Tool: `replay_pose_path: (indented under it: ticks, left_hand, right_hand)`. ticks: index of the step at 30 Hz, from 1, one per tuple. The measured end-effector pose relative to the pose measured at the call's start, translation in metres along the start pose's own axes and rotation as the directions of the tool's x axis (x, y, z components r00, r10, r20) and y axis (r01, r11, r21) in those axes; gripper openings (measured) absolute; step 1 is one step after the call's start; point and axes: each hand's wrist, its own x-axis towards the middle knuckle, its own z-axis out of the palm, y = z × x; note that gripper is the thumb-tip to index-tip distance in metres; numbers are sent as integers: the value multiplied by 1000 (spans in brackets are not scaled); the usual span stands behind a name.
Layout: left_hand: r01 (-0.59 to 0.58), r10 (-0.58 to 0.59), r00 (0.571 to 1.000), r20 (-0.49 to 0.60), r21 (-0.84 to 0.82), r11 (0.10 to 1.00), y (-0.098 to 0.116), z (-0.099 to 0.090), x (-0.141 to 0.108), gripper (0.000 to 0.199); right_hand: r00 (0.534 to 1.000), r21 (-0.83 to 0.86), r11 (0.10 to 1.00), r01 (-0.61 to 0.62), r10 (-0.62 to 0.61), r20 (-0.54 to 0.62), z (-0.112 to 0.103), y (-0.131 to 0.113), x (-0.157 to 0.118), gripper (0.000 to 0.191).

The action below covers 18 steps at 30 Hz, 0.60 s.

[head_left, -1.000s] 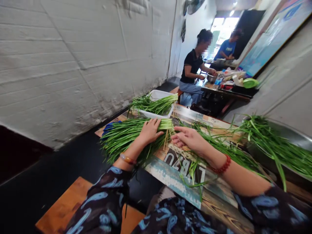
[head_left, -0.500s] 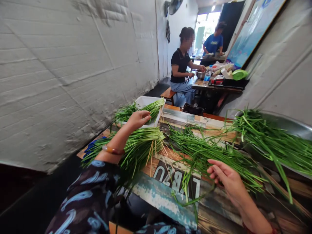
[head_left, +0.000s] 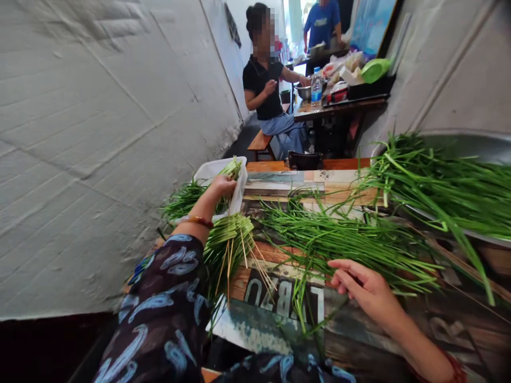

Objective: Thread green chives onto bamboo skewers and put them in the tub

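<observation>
At the white plastic tray (head_left: pixel 242 183), my left hand (head_left: pixel 224 186) is closed round the pale ends of a bundle of garlic chives (head_left: pixel 233 167); its fingertips are partly hidden. Just in front of the tray lie skewered chives (head_left: pixel 235 226), thin wooden sticks (head_left: pixel 229 260) poking out of their cut ends. My right hand (head_left: pixel 357 279) hovers at the near edge of a loose pile of chives (head_left: pixel 339 239). Its fingers are loosely bent and apart, holding nothing I can see.
A large metal basin (head_left: pixel 459 139) heaped with more chives (head_left: pixel 451 181) stands at the right. The white wall (head_left: pixel 99 133) runs close on the left. Beyond the patterned table (head_left: pixel 275 183), a person in black (head_left: pixel 265 80) sits at another table, and a person in blue (head_left: pixel 321 24) stands behind.
My left hand has moved down into the tray and closed on the chives there. The right hand stays about where it was. My view has tilted downward.
</observation>
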Motion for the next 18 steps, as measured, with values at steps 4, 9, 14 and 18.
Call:
replay_pose_path:
  ticks: [4,9,14,18]
  left_hand:
    - [145,-144,989,19,-187,971,2,-22,-20,11]
    - [167,-182,983,0,-403,900,4,-42,-44,8]
    - [106,-134,991,-31,-442,891,0,-52,-58,17]
    - [108,-135,990,-45,-386,916,-4,-42,-58,18]
  right_hand:
    - [1000,-8,1000,-19,19,5,2,-2,-1,50]
    - [1000,-12,1000,-15,15,8,0,2,-1,50]
    - [1000,-5,1000,0,0,12,0,3,0,49]
    - [1000,-14,1000,7,-7,26,-1,4,0,47]
